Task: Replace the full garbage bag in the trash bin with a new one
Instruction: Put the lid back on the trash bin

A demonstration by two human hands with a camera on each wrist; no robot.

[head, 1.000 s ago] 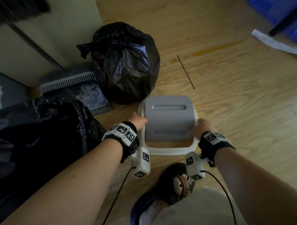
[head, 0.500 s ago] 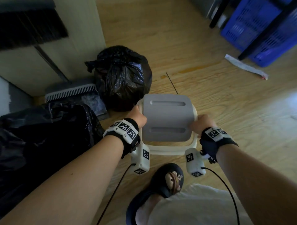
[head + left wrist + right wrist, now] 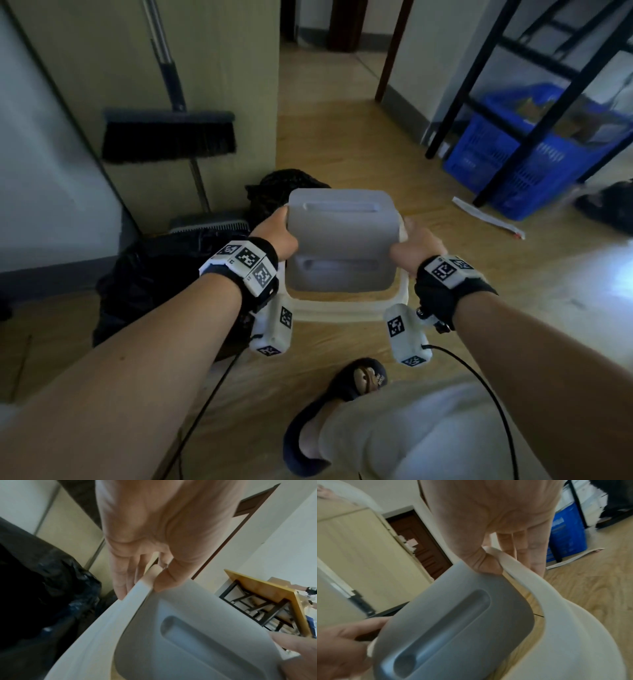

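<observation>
Wooden floor ran under everything we saw, with a pale cabinet standing at the left. Against it leaned a black-bristled broom above a grey dustpan. A loose black garbage bag sprawled on the floor at our left, and a tied full garbage bag sat behind the bin, partly hidden. Far right, a blue crate stood under a black metal frame.

We held the trash bin lid, a grey swing flap in a cream ring, off the floor between both hands, in front of us. Our left hand gripped the ring's left side, thumb on the flap's edge and fingers curled beneath the rim. Our right hand clasped the right side likewise, its grip closed round the cream rim.

Below, our dark slipper rested on the floor.
</observation>
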